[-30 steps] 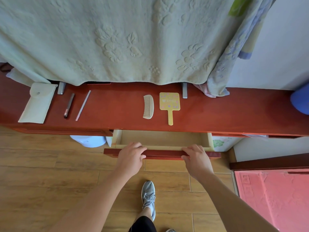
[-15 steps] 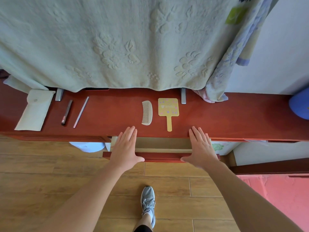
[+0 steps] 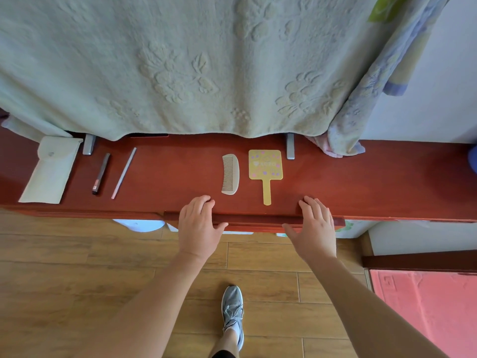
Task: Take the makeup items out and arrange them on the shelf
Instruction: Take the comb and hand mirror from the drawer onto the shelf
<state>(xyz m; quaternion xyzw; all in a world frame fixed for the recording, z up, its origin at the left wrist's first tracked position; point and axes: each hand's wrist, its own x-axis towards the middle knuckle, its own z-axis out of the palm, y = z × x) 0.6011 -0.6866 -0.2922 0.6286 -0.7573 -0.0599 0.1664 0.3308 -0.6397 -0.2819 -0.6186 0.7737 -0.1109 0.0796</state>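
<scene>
On the red wooden shelf (image 3: 374, 182) lie a pale pouch (image 3: 50, 170), a dark pencil-like stick (image 3: 101, 173), a thin pale stick (image 3: 124, 173), a cream comb (image 3: 230, 174) and a yellow hand mirror (image 3: 265, 171). The drawer front (image 3: 254, 220) sits nearly flush under the shelf edge. My left hand (image 3: 198, 227) and my right hand (image 3: 313, 228) rest flat against that drawer front, fingertips on the shelf edge. Neither hand holds anything.
A pale green embossed cloth (image 3: 180, 63) hangs down over the back of the shelf, with a blue-patterned cloth (image 3: 361, 104) at its right. Below are a wooden floor, my grey shoe (image 3: 233, 312) and a pink mat (image 3: 426, 306).
The drawer stood open a second ago; both hands have pushed it in under the shelf until it is almost flush.
</scene>
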